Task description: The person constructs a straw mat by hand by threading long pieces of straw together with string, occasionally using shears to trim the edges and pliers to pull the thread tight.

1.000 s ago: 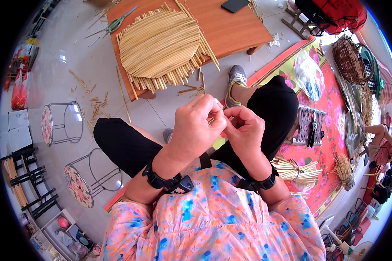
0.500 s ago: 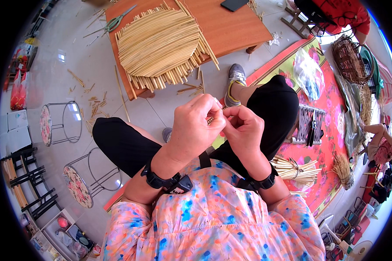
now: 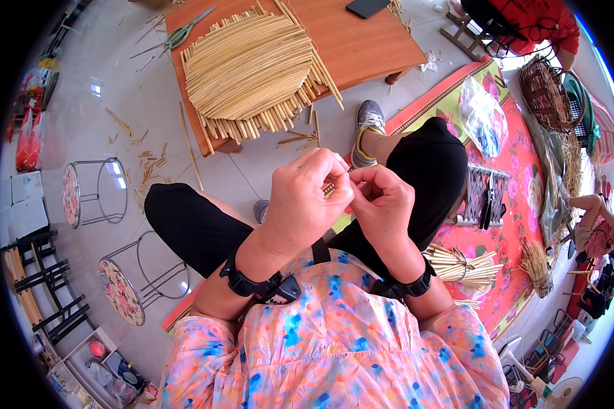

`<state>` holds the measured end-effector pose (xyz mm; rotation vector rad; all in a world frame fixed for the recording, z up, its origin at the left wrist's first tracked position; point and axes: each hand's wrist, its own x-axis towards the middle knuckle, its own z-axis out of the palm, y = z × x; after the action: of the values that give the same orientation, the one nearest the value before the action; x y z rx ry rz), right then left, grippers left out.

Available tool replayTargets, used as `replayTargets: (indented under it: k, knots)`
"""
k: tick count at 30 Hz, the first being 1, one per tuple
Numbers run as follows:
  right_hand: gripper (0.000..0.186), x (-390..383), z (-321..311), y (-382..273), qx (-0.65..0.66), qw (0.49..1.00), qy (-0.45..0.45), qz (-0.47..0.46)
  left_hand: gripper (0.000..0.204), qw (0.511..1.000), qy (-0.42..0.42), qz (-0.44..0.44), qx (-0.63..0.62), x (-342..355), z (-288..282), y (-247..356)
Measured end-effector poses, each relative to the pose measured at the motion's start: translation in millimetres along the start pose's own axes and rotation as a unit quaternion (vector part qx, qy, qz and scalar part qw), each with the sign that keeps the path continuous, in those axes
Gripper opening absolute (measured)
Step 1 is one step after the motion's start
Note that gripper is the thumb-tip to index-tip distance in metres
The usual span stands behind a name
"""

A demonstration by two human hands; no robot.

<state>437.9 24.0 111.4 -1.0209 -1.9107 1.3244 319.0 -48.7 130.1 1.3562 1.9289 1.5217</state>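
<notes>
My left hand [image 3: 307, 198] and my right hand [image 3: 382, 204] meet above my lap, fingertips pinched close together on something small and thin that I cannot make out, largely hidden by the fingers. Beyond them, on the low wooden table [image 3: 365, 48], lies a rounded mat of pale straw sticks [image 3: 245, 68] with uneven stick ends around it. Green-handled scissors [image 3: 184, 31] and a dark phone [image 3: 368, 9] also lie on the table. A tied bundle of pale sticks [image 3: 460, 269] rests on the patterned rug at my right.
Two round stools [image 3: 123, 290] stand at left, among scattered stick offcuts [image 3: 150, 163]. A plastic bag [image 3: 481, 112], a straw bundle [image 3: 535, 269] and a wicker basket [image 3: 546, 92] are at right. A person in red [image 3: 546, 31] is at upper right; another person [image 3: 593, 225] sits at the far right.
At upper right the person in red has moved, and a bare arm now shows above the basket. My two hands have barely moved, still pinched together.
</notes>
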Motion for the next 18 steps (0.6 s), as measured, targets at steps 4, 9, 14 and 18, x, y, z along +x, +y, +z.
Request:
replayTargets:
  k: [4,9,14,18]
  knots:
    - [0.010,-0.5,-0.2,-0.6,0.000,1.000,0.001,-0.001,0.010,1.000,-0.001,0.004,0.006,-0.3,-1.0,1.8]
    - [0.010,-1.7,0.4,0.5,0.005,1.000,-0.001,0.003,0.010,1.000,-0.002,0.000,0.004,-0.9,-1.0,1.7]
    - [0.010,-2.6,0.0,-0.2,0.004,1.000,-0.007,0.004,0.010,1.000,-0.004,-0.003,-0.001,-2.0,-1.1,1.4]
    - [0.010,-3.3,-0.6,-2.9,0.010,1.000,-0.011,0.000,0.011,1.000,-0.001,0.004,0.006,-2.2,-1.9,2.4]
